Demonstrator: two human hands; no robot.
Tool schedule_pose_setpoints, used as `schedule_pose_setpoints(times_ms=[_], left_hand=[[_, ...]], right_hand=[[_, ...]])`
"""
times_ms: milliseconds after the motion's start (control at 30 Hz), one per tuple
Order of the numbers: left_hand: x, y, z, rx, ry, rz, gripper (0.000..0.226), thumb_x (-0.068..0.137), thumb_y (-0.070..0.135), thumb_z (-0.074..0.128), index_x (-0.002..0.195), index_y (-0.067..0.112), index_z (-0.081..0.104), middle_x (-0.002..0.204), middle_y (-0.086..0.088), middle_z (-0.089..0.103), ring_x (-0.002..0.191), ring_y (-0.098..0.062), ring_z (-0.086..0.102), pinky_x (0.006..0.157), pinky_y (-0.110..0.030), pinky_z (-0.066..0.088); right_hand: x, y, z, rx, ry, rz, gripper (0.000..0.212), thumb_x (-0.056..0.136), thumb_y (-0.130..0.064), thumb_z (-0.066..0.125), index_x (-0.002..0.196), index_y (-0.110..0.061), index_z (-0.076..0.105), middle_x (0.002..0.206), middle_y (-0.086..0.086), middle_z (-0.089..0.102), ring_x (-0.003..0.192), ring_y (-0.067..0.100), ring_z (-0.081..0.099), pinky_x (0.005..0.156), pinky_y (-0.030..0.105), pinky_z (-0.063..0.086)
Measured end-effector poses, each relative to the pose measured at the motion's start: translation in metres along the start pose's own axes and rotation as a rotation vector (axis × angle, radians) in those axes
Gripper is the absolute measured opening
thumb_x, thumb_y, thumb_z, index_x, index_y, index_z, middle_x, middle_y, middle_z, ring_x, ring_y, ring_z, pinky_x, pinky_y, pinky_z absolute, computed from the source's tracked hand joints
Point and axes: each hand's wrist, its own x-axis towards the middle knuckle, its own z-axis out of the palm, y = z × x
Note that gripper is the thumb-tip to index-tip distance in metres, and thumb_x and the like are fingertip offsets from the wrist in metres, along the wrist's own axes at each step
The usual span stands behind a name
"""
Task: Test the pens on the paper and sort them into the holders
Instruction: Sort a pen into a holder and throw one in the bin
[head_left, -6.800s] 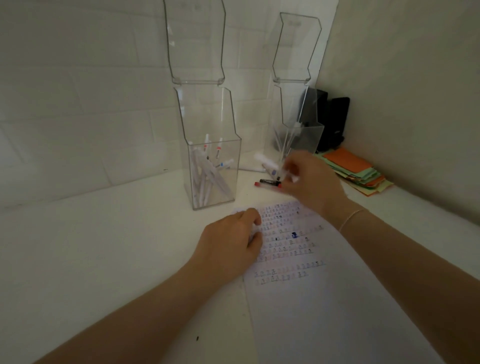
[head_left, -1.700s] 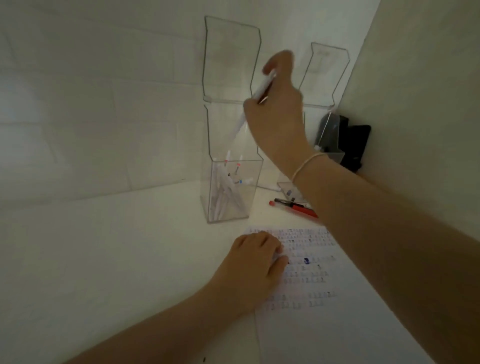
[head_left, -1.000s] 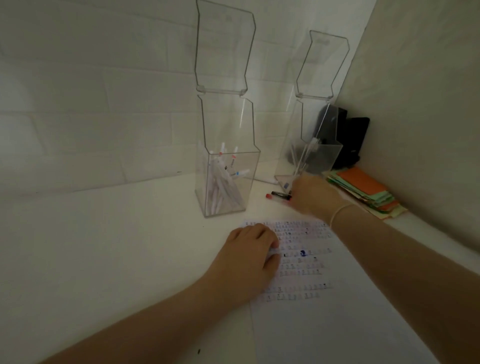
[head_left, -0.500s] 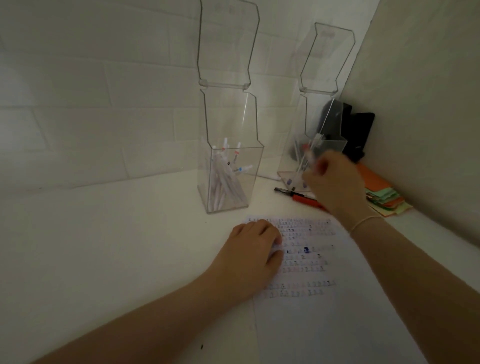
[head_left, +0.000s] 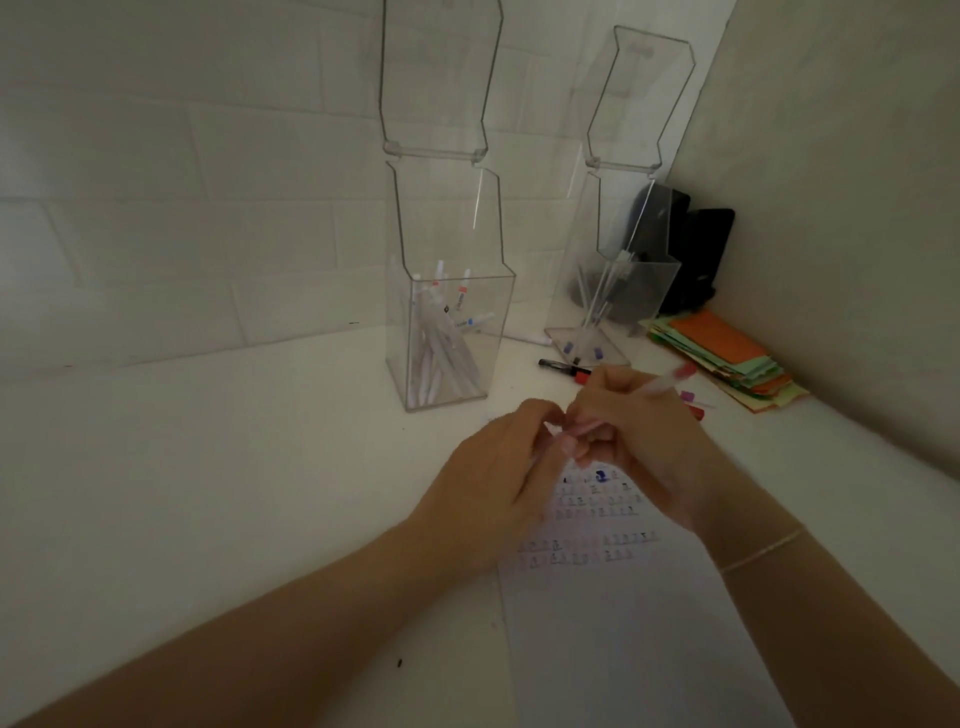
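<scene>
My right hand (head_left: 641, 436) grips a white pen with a pink end (head_left: 670, 379) above the top of the paper (head_left: 623, 623). My left hand (head_left: 498, 478) has come up against it and pinches the pen's near end, probably its cap. The paper carries rows of small blue test marks. A clear holder (head_left: 447, 332) at the back middle contains several white pens. A second clear holder (head_left: 613, 306) to its right has a few pens. A black and red pen (head_left: 563, 365) and more loose pens (head_left: 693, 402) lie on the table behind my hands.
A stack of orange and green paper sheets (head_left: 727, 358) lies at the right by the wall. A black object (head_left: 696, 260) stands in the corner behind the right holder. Walls close the table at the back and right.
My right hand dropped a pen in the left holder, reached to the loose pens and brought one back. My left hand lifted off the paper and joined it at the pen.
</scene>
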Motion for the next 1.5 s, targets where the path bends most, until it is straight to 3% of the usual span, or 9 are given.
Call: schedule_pose_setpoints(times_ms=[100, 267, 433, 600, 733, 833, 1000, 1200, 1500], left_hand=[[0.001, 0.0, -0.002, 0.015, 0.01, -0.017, 0.025, 0.098, 0.043, 0.031, 0.097, 0.022, 0.044, 0.059, 0.009, 0.047, 0.052, -0.01, 0.048, 0.05, -0.017, 0.036], [0.002, -0.004, -0.002, 0.142, 0.037, 0.033, 0.038, 0.089, 0.059, 0.022, 0.079, 0.025, 0.037, 0.05, 0.008, 0.043, 0.045, -0.011, 0.045, 0.047, -0.027, 0.04], [0.002, -0.003, -0.005, 0.133, 0.077, 0.05, 0.043, 0.087, 0.062, 0.033, 0.074, 0.023, 0.047, 0.046, 0.007, 0.044, 0.042, -0.012, 0.045, 0.046, -0.02, 0.034], [0.001, 0.0, -0.006, 0.202, 0.047, -0.092, 0.055, 0.08, 0.075, 0.017, 0.099, 0.029, 0.041, 0.052, 0.004, 0.05, 0.045, -0.006, 0.049, 0.051, -0.022, 0.038], [0.001, 0.0, -0.004, 0.291, 0.019, -0.109, 0.046, 0.086, 0.064, 0.02, 0.103, 0.027, 0.042, 0.057, 0.004, 0.05, 0.05, -0.008, 0.05, 0.053, -0.026, 0.039], [-0.001, 0.001, -0.003, 0.367, -0.05, -0.066, 0.035, 0.091, 0.055, 0.027, 0.103, 0.028, 0.047, 0.057, 0.002, 0.052, 0.051, -0.008, 0.049, 0.052, -0.023, 0.036], [-0.004, 0.001, 0.0, 0.44, -0.174, -0.022, 0.037, 0.087, 0.06, 0.033, 0.106, 0.036, 0.052, 0.06, 0.007, 0.051, 0.055, -0.002, 0.047, 0.055, -0.024, 0.037], [-0.004, -0.004, 0.003, 0.521, -0.206, -0.029, 0.04, 0.083, 0.065, 0.036, 0.107, 0.038, 0.052, 0.061, 0.008, 0.052, 0.057, -0.002, 0.047, 0.057, -0.025, 0.036], [-0.004, -0.005, 0.004, 0.528, -0.22, -0.029, 0.039, 0.083, 0.064, 0.036, 0.106, 0.038, 0.053, 0.058, 0.009, 0.051, 0.054, 0.002, 0.044, 0.053, -0.02, 0.032]], right_hand=[[-0.002, 0.003, 0.001, 0.007, -0.048, 0.016, 0.013, 0.087, -0.004, 0.059, 0.075, 0.001, 0.055, 0.068, 0.02, 0.062, 0.054, 0.02, 0.06, 0.052, 0.024, 0.052], [-0.007, 0.0, -0.002, 0.001, -0.167, 0.088, 0.035, 0.094, -0.017, 0.051, 0.097, 0.018, 0.059, 0.093, 0.032, 0.067, 0.08, 0.037, 0.07, 0.067, 0.035, 0.058], [-0.019, -0.002, -0.01, 0.072, -0.281, 0.164, 0.04, 0.096, -0.022, 0.046, 0.108, 0.014, 0.06, 0.105, 0.026, 0.069, 0.098, 0.036, 0.068, 0.083, 0.04, 0.057], [-0.028, -0.004, -0.028, 0.203, -0.03, 0.099, 0.032, 0.094, -0.023, 0.05, 0.099, 0.005, 0.064, 0.092, 0.023, 0.069, 0.082, 0.029, 0.07, 0.069, 0.037, 0.059], [-0.038, 0.009, -0.046, 0.257, 0.103, 0.073, 0.023, 0.091, -0.009, 0.055, 0.108, 0.005, 0.062, 0.104, 0.023, 0.069, 0.095, 0.033, 0.069, 0.085, 0.041, 0.057], [-0.043, 0.03, -0.044, 0.134, 0.199, 0.048, 0.002, 0.082, 0.001, 0.065, 0.082, -0.002, 0.065, 0.085, 0.016, 0.07, 0.078, 0.025, 0.069, 0.07, 0.029, 0.058], [-0.04, 0.059, -0.044, -0.083, 0.411, -0.022, 0.028, 0.082, -0.002, 0.066, 0.059, -0.006, 0.051, 0.052, 0.008, 0.061, 0.04, 0.015, 0.053, 0.04, 0.021, 0.041], [-0.044, 0.067, -0.035, -0.432, 0.582, -0.107, 0.025, 0.077, -0.003, 0.063, 0.059, 0.01, 0.052, 0.06, 0.027, 0.063, 0.031, 0.001, 0.046, 0.038, 0.012, 0.037], [-0.043, 0.067, -0.034, -0.441, 0.521, -0.073, 0.022, 0.078, -0.004, 0.064, 0.064, 0.012, 0.058, 0.05, 0.013, 0.063, 0.029, 0.004, 0.047, 0.037, 0.015, 0.041]])
